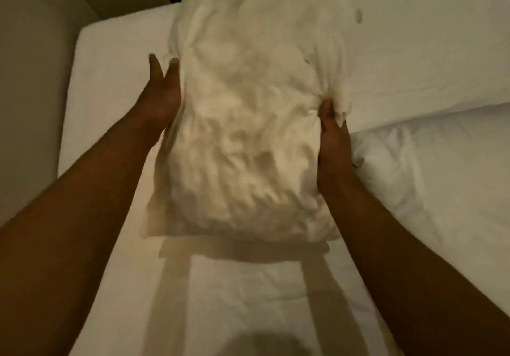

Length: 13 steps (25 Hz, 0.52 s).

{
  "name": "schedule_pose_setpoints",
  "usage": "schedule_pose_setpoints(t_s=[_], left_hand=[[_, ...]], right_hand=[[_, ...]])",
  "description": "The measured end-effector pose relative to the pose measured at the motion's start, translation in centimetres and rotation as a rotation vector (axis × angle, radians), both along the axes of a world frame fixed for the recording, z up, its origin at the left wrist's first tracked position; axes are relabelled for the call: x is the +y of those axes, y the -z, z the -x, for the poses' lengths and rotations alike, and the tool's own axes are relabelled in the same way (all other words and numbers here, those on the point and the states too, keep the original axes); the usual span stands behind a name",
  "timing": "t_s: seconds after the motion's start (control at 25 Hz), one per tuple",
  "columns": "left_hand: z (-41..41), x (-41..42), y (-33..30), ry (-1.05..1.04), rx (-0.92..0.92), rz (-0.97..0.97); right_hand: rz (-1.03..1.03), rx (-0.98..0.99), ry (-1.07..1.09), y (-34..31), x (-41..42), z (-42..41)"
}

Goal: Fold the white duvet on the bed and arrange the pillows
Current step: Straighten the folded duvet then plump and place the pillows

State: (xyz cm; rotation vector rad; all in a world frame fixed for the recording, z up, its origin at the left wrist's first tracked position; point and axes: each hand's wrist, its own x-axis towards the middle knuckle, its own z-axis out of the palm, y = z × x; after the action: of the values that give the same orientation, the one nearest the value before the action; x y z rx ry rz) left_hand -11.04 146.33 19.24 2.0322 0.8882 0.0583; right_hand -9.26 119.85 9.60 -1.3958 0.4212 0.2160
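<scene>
With the rumpled pillow point(248, 123) held above the bed point(110, 60), the left hand point(161, 93) only pressed flat while the right hand point(332, 137) pinched its cover, so it risked slipping leftward.

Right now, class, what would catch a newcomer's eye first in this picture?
A crumpled white pillow fills the middle, held above the bed. The left hand presses flat against its left side, while the right hand grips its right edge. Another pillow lies at the upper right.
</scene>
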Motion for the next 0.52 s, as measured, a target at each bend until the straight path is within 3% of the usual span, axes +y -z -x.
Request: schedule_pose_setpoints(t_s=[0.08, 0.16, 0.24, 0.36, 0.52], left_hand=[[-0.4, -3.1, 0.2, 0.097, -0.005, -0.149], [1.7, -7.9, 2.5, 0.342, 0.055, -0.349], [7.1, -13.6, 6.7, 0.603, 0.210, -0.409], [16.4, -19.5, 11.2, 0.679, 0.415, -0.167], [23.4, -23.6, 12.0, 0.631, 0.467, 0.018]], right_hand=[[0.126, 0.057, 0.058, 2.0, -1.2, 1.2], [0.350, 0.118, -0.133, 5.5, -2.5, 5.6], [0.433, 0.153, -0.340, 7.5, -3.9, 11.3], [0.484, 0.181, -0.472, 6.9, -6.7, 17.9], [0.528, 0.240, -0.348, 4.5, -13.0, 23.3]])
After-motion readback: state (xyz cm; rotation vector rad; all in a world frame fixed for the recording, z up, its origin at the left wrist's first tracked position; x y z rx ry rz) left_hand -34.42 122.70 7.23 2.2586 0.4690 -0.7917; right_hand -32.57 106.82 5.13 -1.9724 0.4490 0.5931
